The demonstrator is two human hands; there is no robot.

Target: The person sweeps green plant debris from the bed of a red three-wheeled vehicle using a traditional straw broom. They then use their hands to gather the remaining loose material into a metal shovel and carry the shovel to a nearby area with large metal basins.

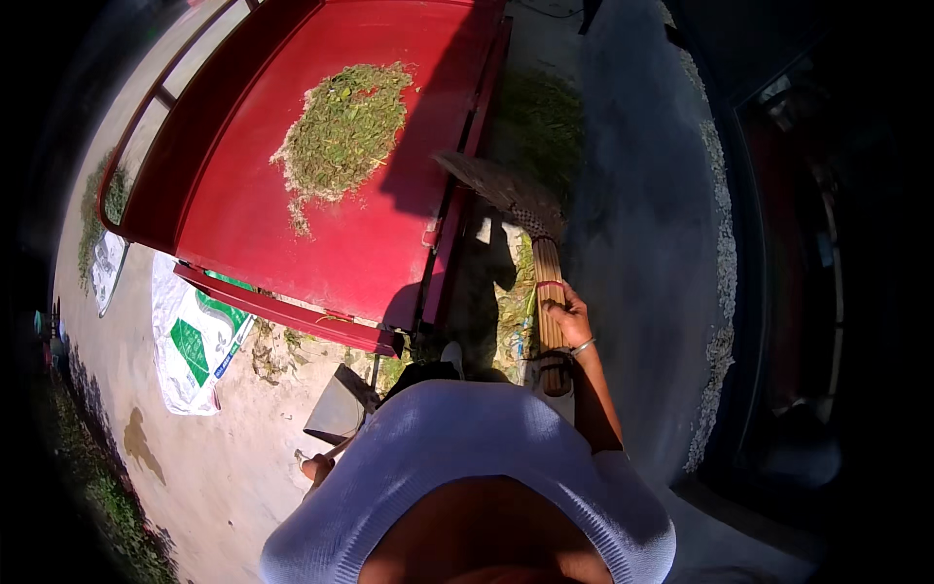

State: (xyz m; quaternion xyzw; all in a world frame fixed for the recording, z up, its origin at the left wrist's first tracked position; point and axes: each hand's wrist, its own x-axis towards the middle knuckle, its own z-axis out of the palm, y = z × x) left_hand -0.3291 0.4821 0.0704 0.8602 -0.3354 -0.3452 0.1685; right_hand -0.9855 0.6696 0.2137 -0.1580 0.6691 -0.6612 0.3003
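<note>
My right hand grips the bundled stick handle of a broom, whose brush head rests on the right edge of a red cart bed. A heap of chopped green plant matter lies on the bed. My left hand, low at the left and mostly hidden by my white top, holds the thin handle of a grey metal dustpan that hangs near the ground.
White sacks with green print lie on the sandy ground under the cart's near edge. More green litter is scattered on the ground right of the cart. A gravel strip runs along a dark wall at right.
</note>
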